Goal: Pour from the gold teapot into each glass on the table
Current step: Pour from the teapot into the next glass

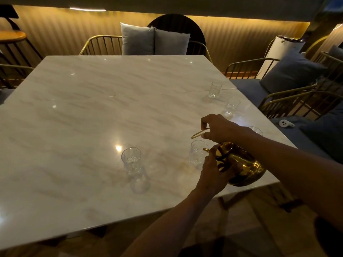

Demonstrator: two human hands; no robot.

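Observation:
The gold teapot (pixel 245 168) is tilted over the table's right front corner, its spout (pixel 206 150) at the rim of a clear glass (pixel 197 153). My right hand (pixel 220 129) grips the teapot's thin gold handle (pixel 199 133) from above. My left hand (pixel 216 170) is closed against the pot's lid side. Another glass (pixel 132 160) stands to the left. Two more glasses (pixel 231 107) (pixel 215 89) line the right edge, and a further glass (pixel 257 130) shows partly behind my right forearm.
The marble table (pixel 92 117) fills the view. Gold-framed chairs with grey cushions (pixel 154 40) stand behind it, more (pixel 289 73) to the right. A small white device (pixel 285 123) lies on the right-hand seat. A wooden stool (pixel 12 36) is at far left.

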